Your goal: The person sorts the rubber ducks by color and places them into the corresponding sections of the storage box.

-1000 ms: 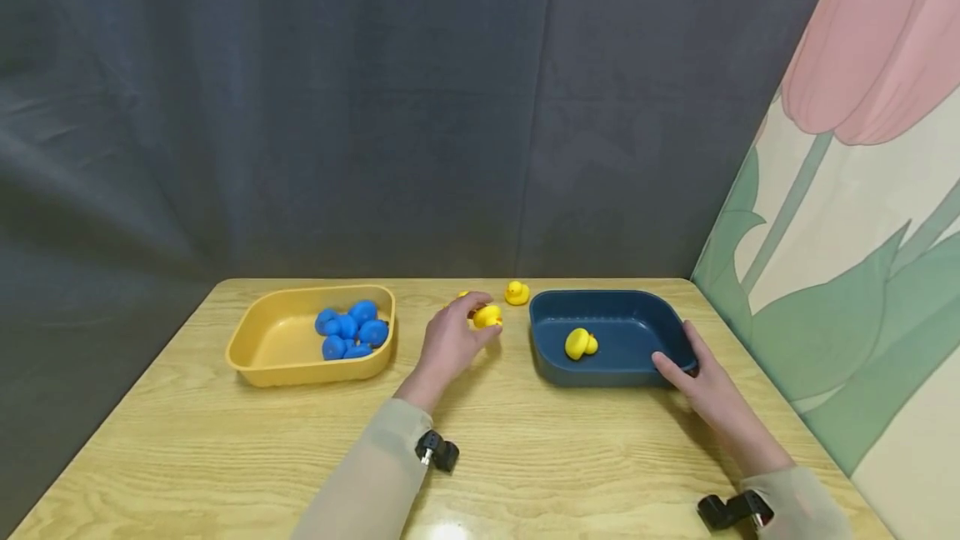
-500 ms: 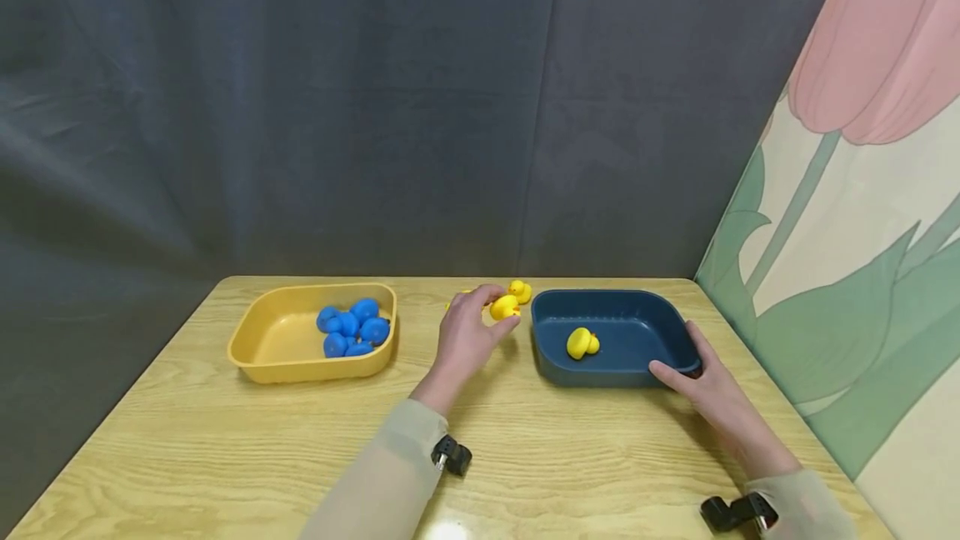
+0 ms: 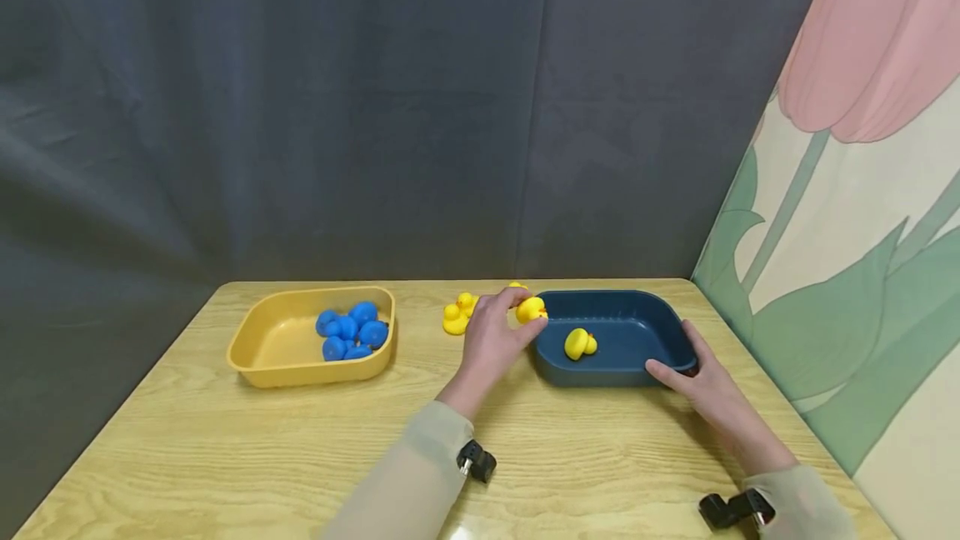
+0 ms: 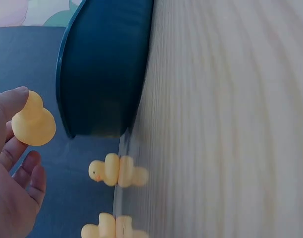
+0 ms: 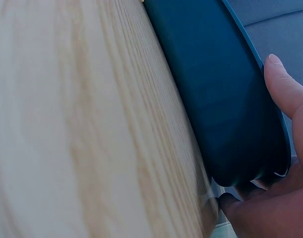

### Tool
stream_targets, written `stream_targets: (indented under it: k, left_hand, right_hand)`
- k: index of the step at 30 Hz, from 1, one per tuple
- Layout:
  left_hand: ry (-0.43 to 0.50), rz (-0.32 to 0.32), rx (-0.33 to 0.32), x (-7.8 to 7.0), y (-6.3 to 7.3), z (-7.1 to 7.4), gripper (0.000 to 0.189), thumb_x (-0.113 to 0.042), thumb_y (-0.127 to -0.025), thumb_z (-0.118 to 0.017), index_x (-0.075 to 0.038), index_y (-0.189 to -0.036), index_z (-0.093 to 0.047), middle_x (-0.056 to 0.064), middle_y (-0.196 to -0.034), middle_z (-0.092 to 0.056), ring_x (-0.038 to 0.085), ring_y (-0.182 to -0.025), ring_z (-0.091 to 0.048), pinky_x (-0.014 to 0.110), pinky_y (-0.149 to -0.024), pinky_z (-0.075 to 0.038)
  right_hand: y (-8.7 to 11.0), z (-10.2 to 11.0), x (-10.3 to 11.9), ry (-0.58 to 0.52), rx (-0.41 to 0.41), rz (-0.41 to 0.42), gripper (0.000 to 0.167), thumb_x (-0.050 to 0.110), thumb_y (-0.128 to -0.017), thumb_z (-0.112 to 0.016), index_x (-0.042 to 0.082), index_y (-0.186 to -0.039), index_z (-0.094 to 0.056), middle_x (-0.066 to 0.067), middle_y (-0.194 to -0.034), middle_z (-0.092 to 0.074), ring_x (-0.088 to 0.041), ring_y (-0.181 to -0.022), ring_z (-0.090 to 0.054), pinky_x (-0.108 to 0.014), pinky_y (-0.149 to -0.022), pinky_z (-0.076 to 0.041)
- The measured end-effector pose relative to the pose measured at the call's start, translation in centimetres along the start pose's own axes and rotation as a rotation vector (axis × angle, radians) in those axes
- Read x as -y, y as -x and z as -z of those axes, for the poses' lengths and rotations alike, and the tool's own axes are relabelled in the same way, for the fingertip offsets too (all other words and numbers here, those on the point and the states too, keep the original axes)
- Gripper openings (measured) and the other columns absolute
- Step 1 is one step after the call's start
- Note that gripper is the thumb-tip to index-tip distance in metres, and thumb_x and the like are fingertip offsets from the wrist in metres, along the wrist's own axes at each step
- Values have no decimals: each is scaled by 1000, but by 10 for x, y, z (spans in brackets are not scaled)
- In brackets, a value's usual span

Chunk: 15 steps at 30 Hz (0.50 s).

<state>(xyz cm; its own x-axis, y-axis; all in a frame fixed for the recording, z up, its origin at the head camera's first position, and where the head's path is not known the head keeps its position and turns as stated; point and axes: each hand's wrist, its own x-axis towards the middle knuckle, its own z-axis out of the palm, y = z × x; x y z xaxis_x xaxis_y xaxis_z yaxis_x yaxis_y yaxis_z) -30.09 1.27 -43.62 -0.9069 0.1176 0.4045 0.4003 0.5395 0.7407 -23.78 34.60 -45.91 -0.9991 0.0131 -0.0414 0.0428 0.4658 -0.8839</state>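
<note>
My left hand (image 3: 495,336) pinches a yellow rubber duck (image 3: 531,310) between thumb and fingers, up beside the left rim of the dark blue tray (image 3: 600,377). In the left wrist view this duck (image 4: 33,124) hangs clear of the table, near the tray's wall (image 4: 104,69). Inside the tray, one yellow duck (image 3: 577,344) lies on its side. My right hand (image 3: 712,390) grips the tray's right front corner. The right wrist view shows the thumb (image 5: 282,84) at the rim and the fingers (image 5: 245,191) curled round the tray's end, partly hidden.
On the left stands a yellow tray (image 3: 292,375) holding several blue ducks (image 3: 372,332). Yellow ducks (image 3: 454,320) sit on the wooden table (image 3: 285,448) behind my left hand; another (image 3: 517,284) is mostly hidden. A dark curtain (image 3: 375,107) hangs behind, and a flowered wall (image 3: 862,273) borders the right.
My left hand has carried the pinched duck rightward from the middle of the table to the dark blue tray's left rim, uncovering ducks behind it. The right hand stays at the tray's corner.
</note>
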Motion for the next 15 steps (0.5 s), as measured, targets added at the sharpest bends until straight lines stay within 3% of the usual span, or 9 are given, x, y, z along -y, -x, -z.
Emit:
stream_targets:
  k: [9,15]
  left_hand:
    - [-17,-2,16,-8,-2,-17,49,-36,-99,-87,-20,-142,-72,-4,-136,-74,22,-128,-57,41,-106,-55]
    - [-55,-31,45,-9,-3,-24,51,-39,-101,-83,-21,-147,-69,-5,-140,-73,25,-136,-55,43,-113,-49]
  right_hand:
    - [-3,-5,3,-6,-2,16,115,35,-108,-74,16,-175,18,-29,-180,15,-55,-164,8,-78,-127,-7]
    - [-4,-5,2,-6,-7,11,115,35,-108,-73,16,-175,18,-29,-179,14,-55,-164,7,-78,-127,-8]
